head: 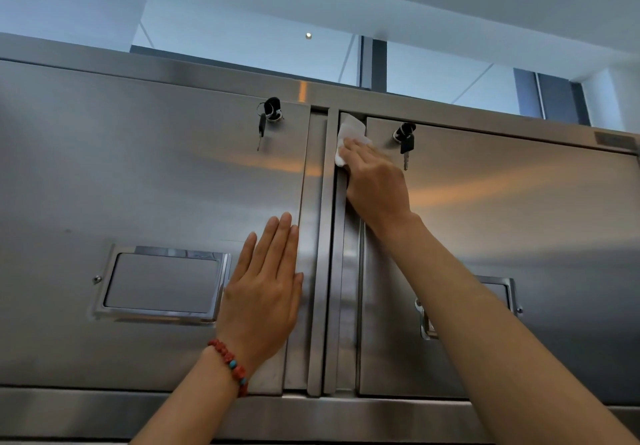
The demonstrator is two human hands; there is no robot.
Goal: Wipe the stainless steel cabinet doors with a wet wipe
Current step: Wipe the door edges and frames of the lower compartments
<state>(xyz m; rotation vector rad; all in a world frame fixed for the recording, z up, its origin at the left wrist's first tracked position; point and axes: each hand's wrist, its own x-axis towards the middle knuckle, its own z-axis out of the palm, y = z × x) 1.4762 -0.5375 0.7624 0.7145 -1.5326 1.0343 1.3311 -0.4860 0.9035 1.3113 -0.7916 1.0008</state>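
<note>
The right hand (375, 181) presses a crumpled white wet wipe (349, 135) under straight fingers against the top left corner of the right brushed stainless steel cabinet door (519, 209), beside its hanging black key (406, 143). The left hand (265, 289) lies flat, fingers together, bracing the right edge of the left steel door (138, 174). Best to stroke along the grain with firm, overlapping passes, skirting the key. Both doors are closed; the cabinet's contents are hidden.

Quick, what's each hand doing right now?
Left hand: open, flat on the left door.
Right hand: open, pressing the wet wipe on the right door.
</note>
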